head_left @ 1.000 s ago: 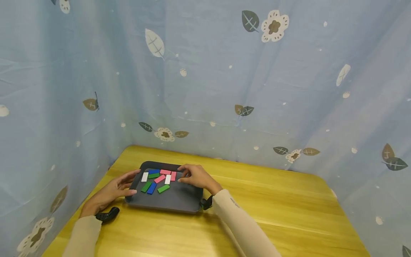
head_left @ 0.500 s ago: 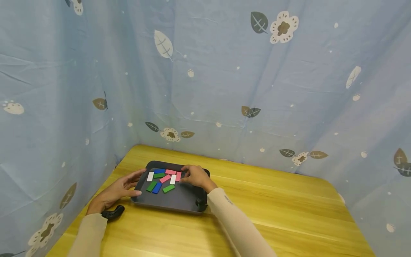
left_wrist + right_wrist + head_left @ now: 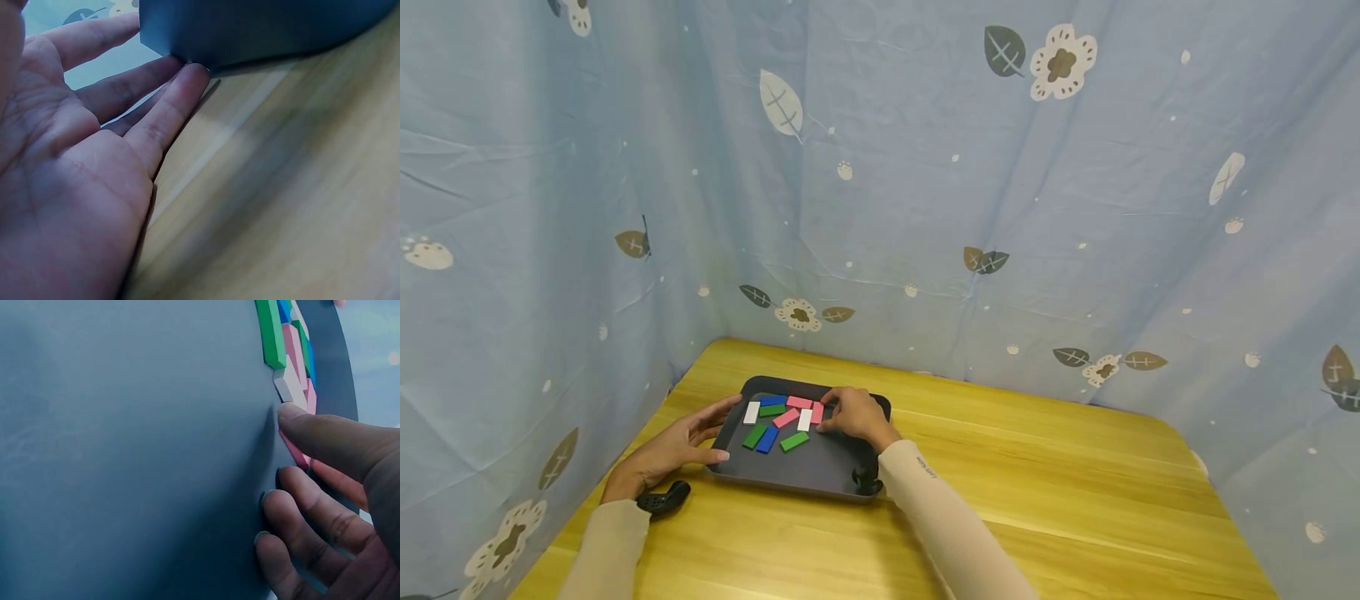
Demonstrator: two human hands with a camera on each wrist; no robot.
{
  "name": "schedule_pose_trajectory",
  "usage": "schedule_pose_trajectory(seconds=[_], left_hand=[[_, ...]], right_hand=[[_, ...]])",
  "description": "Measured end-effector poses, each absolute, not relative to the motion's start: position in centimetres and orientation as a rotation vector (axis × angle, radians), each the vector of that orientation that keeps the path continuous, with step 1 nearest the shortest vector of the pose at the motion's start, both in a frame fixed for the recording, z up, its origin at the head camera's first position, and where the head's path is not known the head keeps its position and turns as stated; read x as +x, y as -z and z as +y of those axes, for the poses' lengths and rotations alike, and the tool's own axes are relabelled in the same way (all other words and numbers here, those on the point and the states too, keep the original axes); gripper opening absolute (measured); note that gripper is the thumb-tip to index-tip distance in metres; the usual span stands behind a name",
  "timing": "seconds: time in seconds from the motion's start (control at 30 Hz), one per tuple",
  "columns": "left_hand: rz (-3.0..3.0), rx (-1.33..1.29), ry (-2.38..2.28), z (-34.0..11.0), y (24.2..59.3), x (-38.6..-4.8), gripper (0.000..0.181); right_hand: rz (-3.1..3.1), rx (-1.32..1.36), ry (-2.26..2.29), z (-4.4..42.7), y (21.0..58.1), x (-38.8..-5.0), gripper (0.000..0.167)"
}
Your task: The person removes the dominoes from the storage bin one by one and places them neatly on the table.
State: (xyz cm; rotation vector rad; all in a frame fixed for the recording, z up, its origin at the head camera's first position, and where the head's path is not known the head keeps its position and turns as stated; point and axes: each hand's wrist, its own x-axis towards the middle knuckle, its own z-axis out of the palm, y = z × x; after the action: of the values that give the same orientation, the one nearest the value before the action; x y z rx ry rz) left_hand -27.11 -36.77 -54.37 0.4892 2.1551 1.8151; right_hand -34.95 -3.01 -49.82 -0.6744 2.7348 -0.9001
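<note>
Where it all sits: yellow table (image 3: 1075, 492).
Tray (image 3: 820, 471): on the table; looks stiff, best steadied by its rim.
Left hand (image 3: 666, 450): fingers spread, tips against the tray's outer wall at its left end, not wrapped round.
Right hand (image 3: 857, 414): half curled over the tray, thumb and index by the ends of the rightmost pink block (image 3: 817, 412); can't tell if it's pinching.
Pink block: flat in the tray, beside a white block (image 3: 804, 419). Probably light, hard, slightly slick; take it by the ends.

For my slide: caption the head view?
Colored blocks lie in a dark tray, left grip at its side, right grip at a pink block.
</note>
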Motion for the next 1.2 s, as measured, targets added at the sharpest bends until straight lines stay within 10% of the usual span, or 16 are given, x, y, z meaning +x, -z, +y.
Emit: schedule_pose_trajectory(seconds=[1.2], left_hand=[[2.192, 0.496, -1.807, -36.6, 54.5, -26.5, 0.091]], right_hand=[[2.743, -0.822, 0.894, -0.6, 48.3, -34.1, 0.042]])
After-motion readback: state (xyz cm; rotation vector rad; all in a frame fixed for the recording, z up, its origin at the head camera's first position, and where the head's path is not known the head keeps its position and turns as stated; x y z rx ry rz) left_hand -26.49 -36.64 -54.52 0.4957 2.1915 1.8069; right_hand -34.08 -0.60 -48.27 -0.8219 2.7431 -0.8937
